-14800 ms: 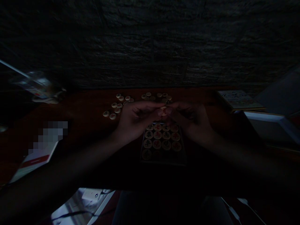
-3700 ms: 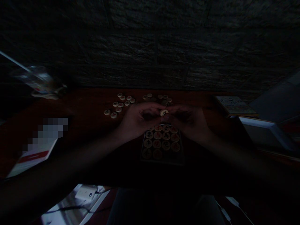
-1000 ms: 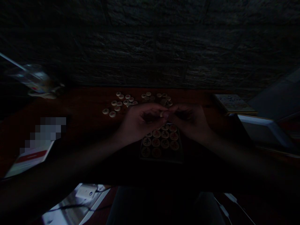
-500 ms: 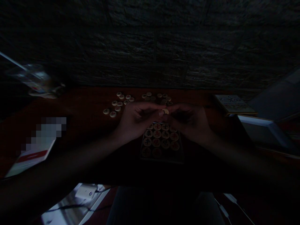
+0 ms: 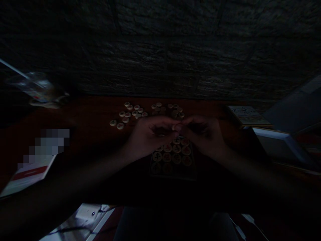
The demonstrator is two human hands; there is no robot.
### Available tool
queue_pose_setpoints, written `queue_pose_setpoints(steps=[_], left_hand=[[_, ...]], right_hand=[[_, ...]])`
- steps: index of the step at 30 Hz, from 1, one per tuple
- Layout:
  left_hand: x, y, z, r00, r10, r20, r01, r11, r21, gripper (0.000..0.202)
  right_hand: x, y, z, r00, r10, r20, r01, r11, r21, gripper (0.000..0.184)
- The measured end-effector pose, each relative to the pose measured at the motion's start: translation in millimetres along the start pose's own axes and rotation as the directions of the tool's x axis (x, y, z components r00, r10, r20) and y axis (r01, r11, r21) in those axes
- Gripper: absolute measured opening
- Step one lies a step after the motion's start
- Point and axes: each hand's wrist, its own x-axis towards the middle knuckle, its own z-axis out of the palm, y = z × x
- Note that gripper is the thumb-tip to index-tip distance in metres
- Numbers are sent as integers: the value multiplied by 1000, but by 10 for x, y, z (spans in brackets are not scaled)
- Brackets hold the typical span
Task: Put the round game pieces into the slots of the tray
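Note:
The scene is very dim. My left hand (image 5: 147, 135) and my right hand (image 5: 203, 134) meet fingertip to fingertip above a dark tray (image 5: 173, 172) that holds rows of round chess discs (image 5: 172, 154) with red and black characters. Both hands are pinched together around a small pale disc (image 5: 175, 127), which their fingers mostly hide. Several loose discs (image 5: 130, 113) lie scattered on the dark red table (image 5: 95, 117) beyond my hands.
A red and white card (image 5: 27, 174) lies at the left. A clear glass object (image 5: 35, 88) sits at the far left. A printed box (image 5: 247, 115) and a light framed box (image 5: 283, 144) stand at the right. A dark brick wall (image 5: 160, 50) rises behind the table.
The disc showed plainly between my fingertips half a second ago; now the fingers cover most of it. Both hands have dropped slightly toward the tray.

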Motion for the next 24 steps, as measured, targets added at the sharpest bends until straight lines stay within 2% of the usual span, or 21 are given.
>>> queue_pose_setpoints(steps=[6, 16, 24], left_hand=[[1, 26, 12, 999, -15, -35, 15, 1000, -19, 16], [14, 43, -14, 998, -32, -61, 29, 998, -47, 19], [24, 59, -30, 997, -47, -66, 46, 999, -8, 16]], right_hand=[[-3, -6, 4, 1000, -5, 12, 4, 1000, 6, 26], [-5, -26, -24, 999, 0, 34, 0, 1000, -15, 22], [6, -27, -17, 1000, -3, 21, 4, 999, -41, 26]])
